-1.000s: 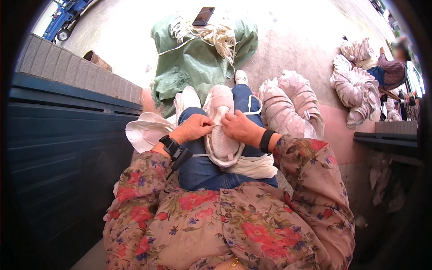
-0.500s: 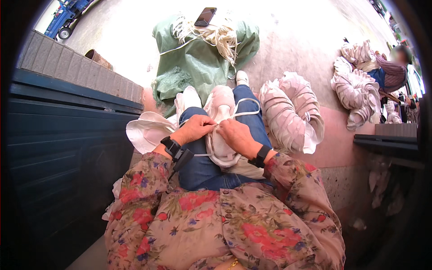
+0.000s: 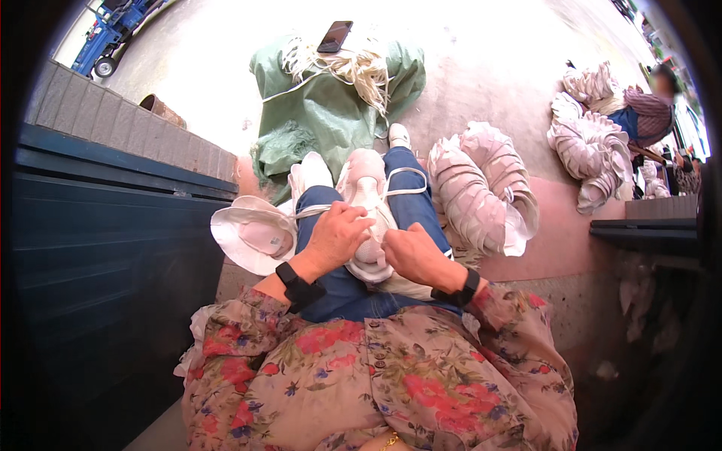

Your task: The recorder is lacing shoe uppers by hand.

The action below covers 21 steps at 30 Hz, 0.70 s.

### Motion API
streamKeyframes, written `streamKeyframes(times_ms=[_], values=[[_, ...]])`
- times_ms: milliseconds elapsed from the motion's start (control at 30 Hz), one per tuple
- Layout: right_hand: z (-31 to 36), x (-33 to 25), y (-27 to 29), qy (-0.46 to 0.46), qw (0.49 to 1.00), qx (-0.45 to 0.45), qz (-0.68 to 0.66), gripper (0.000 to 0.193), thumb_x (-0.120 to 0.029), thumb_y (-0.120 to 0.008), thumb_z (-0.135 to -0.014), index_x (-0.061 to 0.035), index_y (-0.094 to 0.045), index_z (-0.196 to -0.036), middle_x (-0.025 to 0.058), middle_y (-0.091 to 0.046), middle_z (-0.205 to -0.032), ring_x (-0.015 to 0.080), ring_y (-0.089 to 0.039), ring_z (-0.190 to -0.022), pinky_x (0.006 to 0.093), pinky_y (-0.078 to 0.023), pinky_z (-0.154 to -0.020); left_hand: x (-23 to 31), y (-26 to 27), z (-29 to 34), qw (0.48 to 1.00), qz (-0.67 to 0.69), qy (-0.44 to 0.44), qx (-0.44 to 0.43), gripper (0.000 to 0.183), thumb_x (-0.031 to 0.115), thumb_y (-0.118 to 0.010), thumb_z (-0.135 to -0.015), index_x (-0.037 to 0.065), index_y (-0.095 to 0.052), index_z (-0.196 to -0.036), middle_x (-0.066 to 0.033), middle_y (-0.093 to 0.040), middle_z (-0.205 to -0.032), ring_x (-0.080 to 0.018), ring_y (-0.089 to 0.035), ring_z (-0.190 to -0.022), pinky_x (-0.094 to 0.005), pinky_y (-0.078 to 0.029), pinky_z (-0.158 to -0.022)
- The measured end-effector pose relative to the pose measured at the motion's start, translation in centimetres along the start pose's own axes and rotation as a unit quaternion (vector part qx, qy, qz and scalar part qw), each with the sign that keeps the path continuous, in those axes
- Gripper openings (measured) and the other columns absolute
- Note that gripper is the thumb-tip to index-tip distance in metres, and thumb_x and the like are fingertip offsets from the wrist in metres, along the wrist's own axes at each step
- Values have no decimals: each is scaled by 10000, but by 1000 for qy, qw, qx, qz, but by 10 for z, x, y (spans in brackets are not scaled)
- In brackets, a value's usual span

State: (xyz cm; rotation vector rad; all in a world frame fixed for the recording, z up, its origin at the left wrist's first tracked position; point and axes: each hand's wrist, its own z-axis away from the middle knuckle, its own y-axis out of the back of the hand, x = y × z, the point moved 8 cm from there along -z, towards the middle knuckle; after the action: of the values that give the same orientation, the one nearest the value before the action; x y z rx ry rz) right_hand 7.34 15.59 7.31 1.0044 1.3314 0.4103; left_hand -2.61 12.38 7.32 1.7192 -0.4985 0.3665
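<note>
"How far along is the pale shoe (image 3: pixel 364 171) on your jeans (image 3: pixel 410 210), mid-frame?"
"Its lace (image 3: pixel 407 192) looks partly threaded; the loose loop suggests more remains. Your left hand (image 3: pixel 337 239) and right hand (image 3: pixel 418 255) curl close; whether clamped, I can't tell."
"Around you?"
"Green sack (image 3: pixel 320 113), upper centre; pale floor (image 3: pixel 481 83); blue vehicle (image 3: pixel 109 37), upper left."

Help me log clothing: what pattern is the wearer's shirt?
The shirt is floral, mainly red on tan: head view.

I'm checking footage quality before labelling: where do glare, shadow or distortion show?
Head view: glare washes out the floor around the phone; head view: the lower right sinks into deep shadow; head view: the tiled ledge bows slightly under fisheye distortion; head view: the middle white shoe is well lit.
</note>
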Motion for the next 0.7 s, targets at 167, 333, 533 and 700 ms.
streamKeyframes(times_ms=[167, 333, 533, 700], values=[[8, 31, 9, -115, 987, 49, -99, 136, -140, -470, -847, -25, -514, -791, 118, -535, -648, 271, -546, -605, 360, -383, -590, 2, -23, -11, 996, 65, -30, -58, 108, 164, -611, -716, 80, -596, -782, -69, -559, -756, -273, -516, -740, -354, -442, -669], [25, 77, 2, -290, 743, 170, -578, 205, -167, -483, -895, 14, -563, -947, -13, -542, -826, 57, -485, -721, 186, -394, -637, 116, 25, -29, 940, 297, -150, -70, 78, 94, -619, -738, 47, -604, -799, -96, -530, -681, -253, -509, -620, -326, -430, -583], [4, 47, 7, -185, 807, 189, -528, 229, -166, -548, -868, 13, -610, -996, 1, -554, -842, 66, -481, -760, 196, -383, -670, 14, 21, -19, 929, 317, 186, 53, 147, 140, -585, -822, -3, -619, -832, -26, -560, -603, -50, -487, -542, -215, -391, -494], [-7, 38, 4, -186, 814, 197, -514, 229, -151, -535, -874, 13, -602, -1019, -1, -546, -812, 52, -457, -730, 194, -367, -630, -1, 10, 1, 900, 326, 282, 66, 187, 168, -554, -855, -13, -601, -851, 17, -533, -624, -31, -449, -552, -185, -361, -491]])
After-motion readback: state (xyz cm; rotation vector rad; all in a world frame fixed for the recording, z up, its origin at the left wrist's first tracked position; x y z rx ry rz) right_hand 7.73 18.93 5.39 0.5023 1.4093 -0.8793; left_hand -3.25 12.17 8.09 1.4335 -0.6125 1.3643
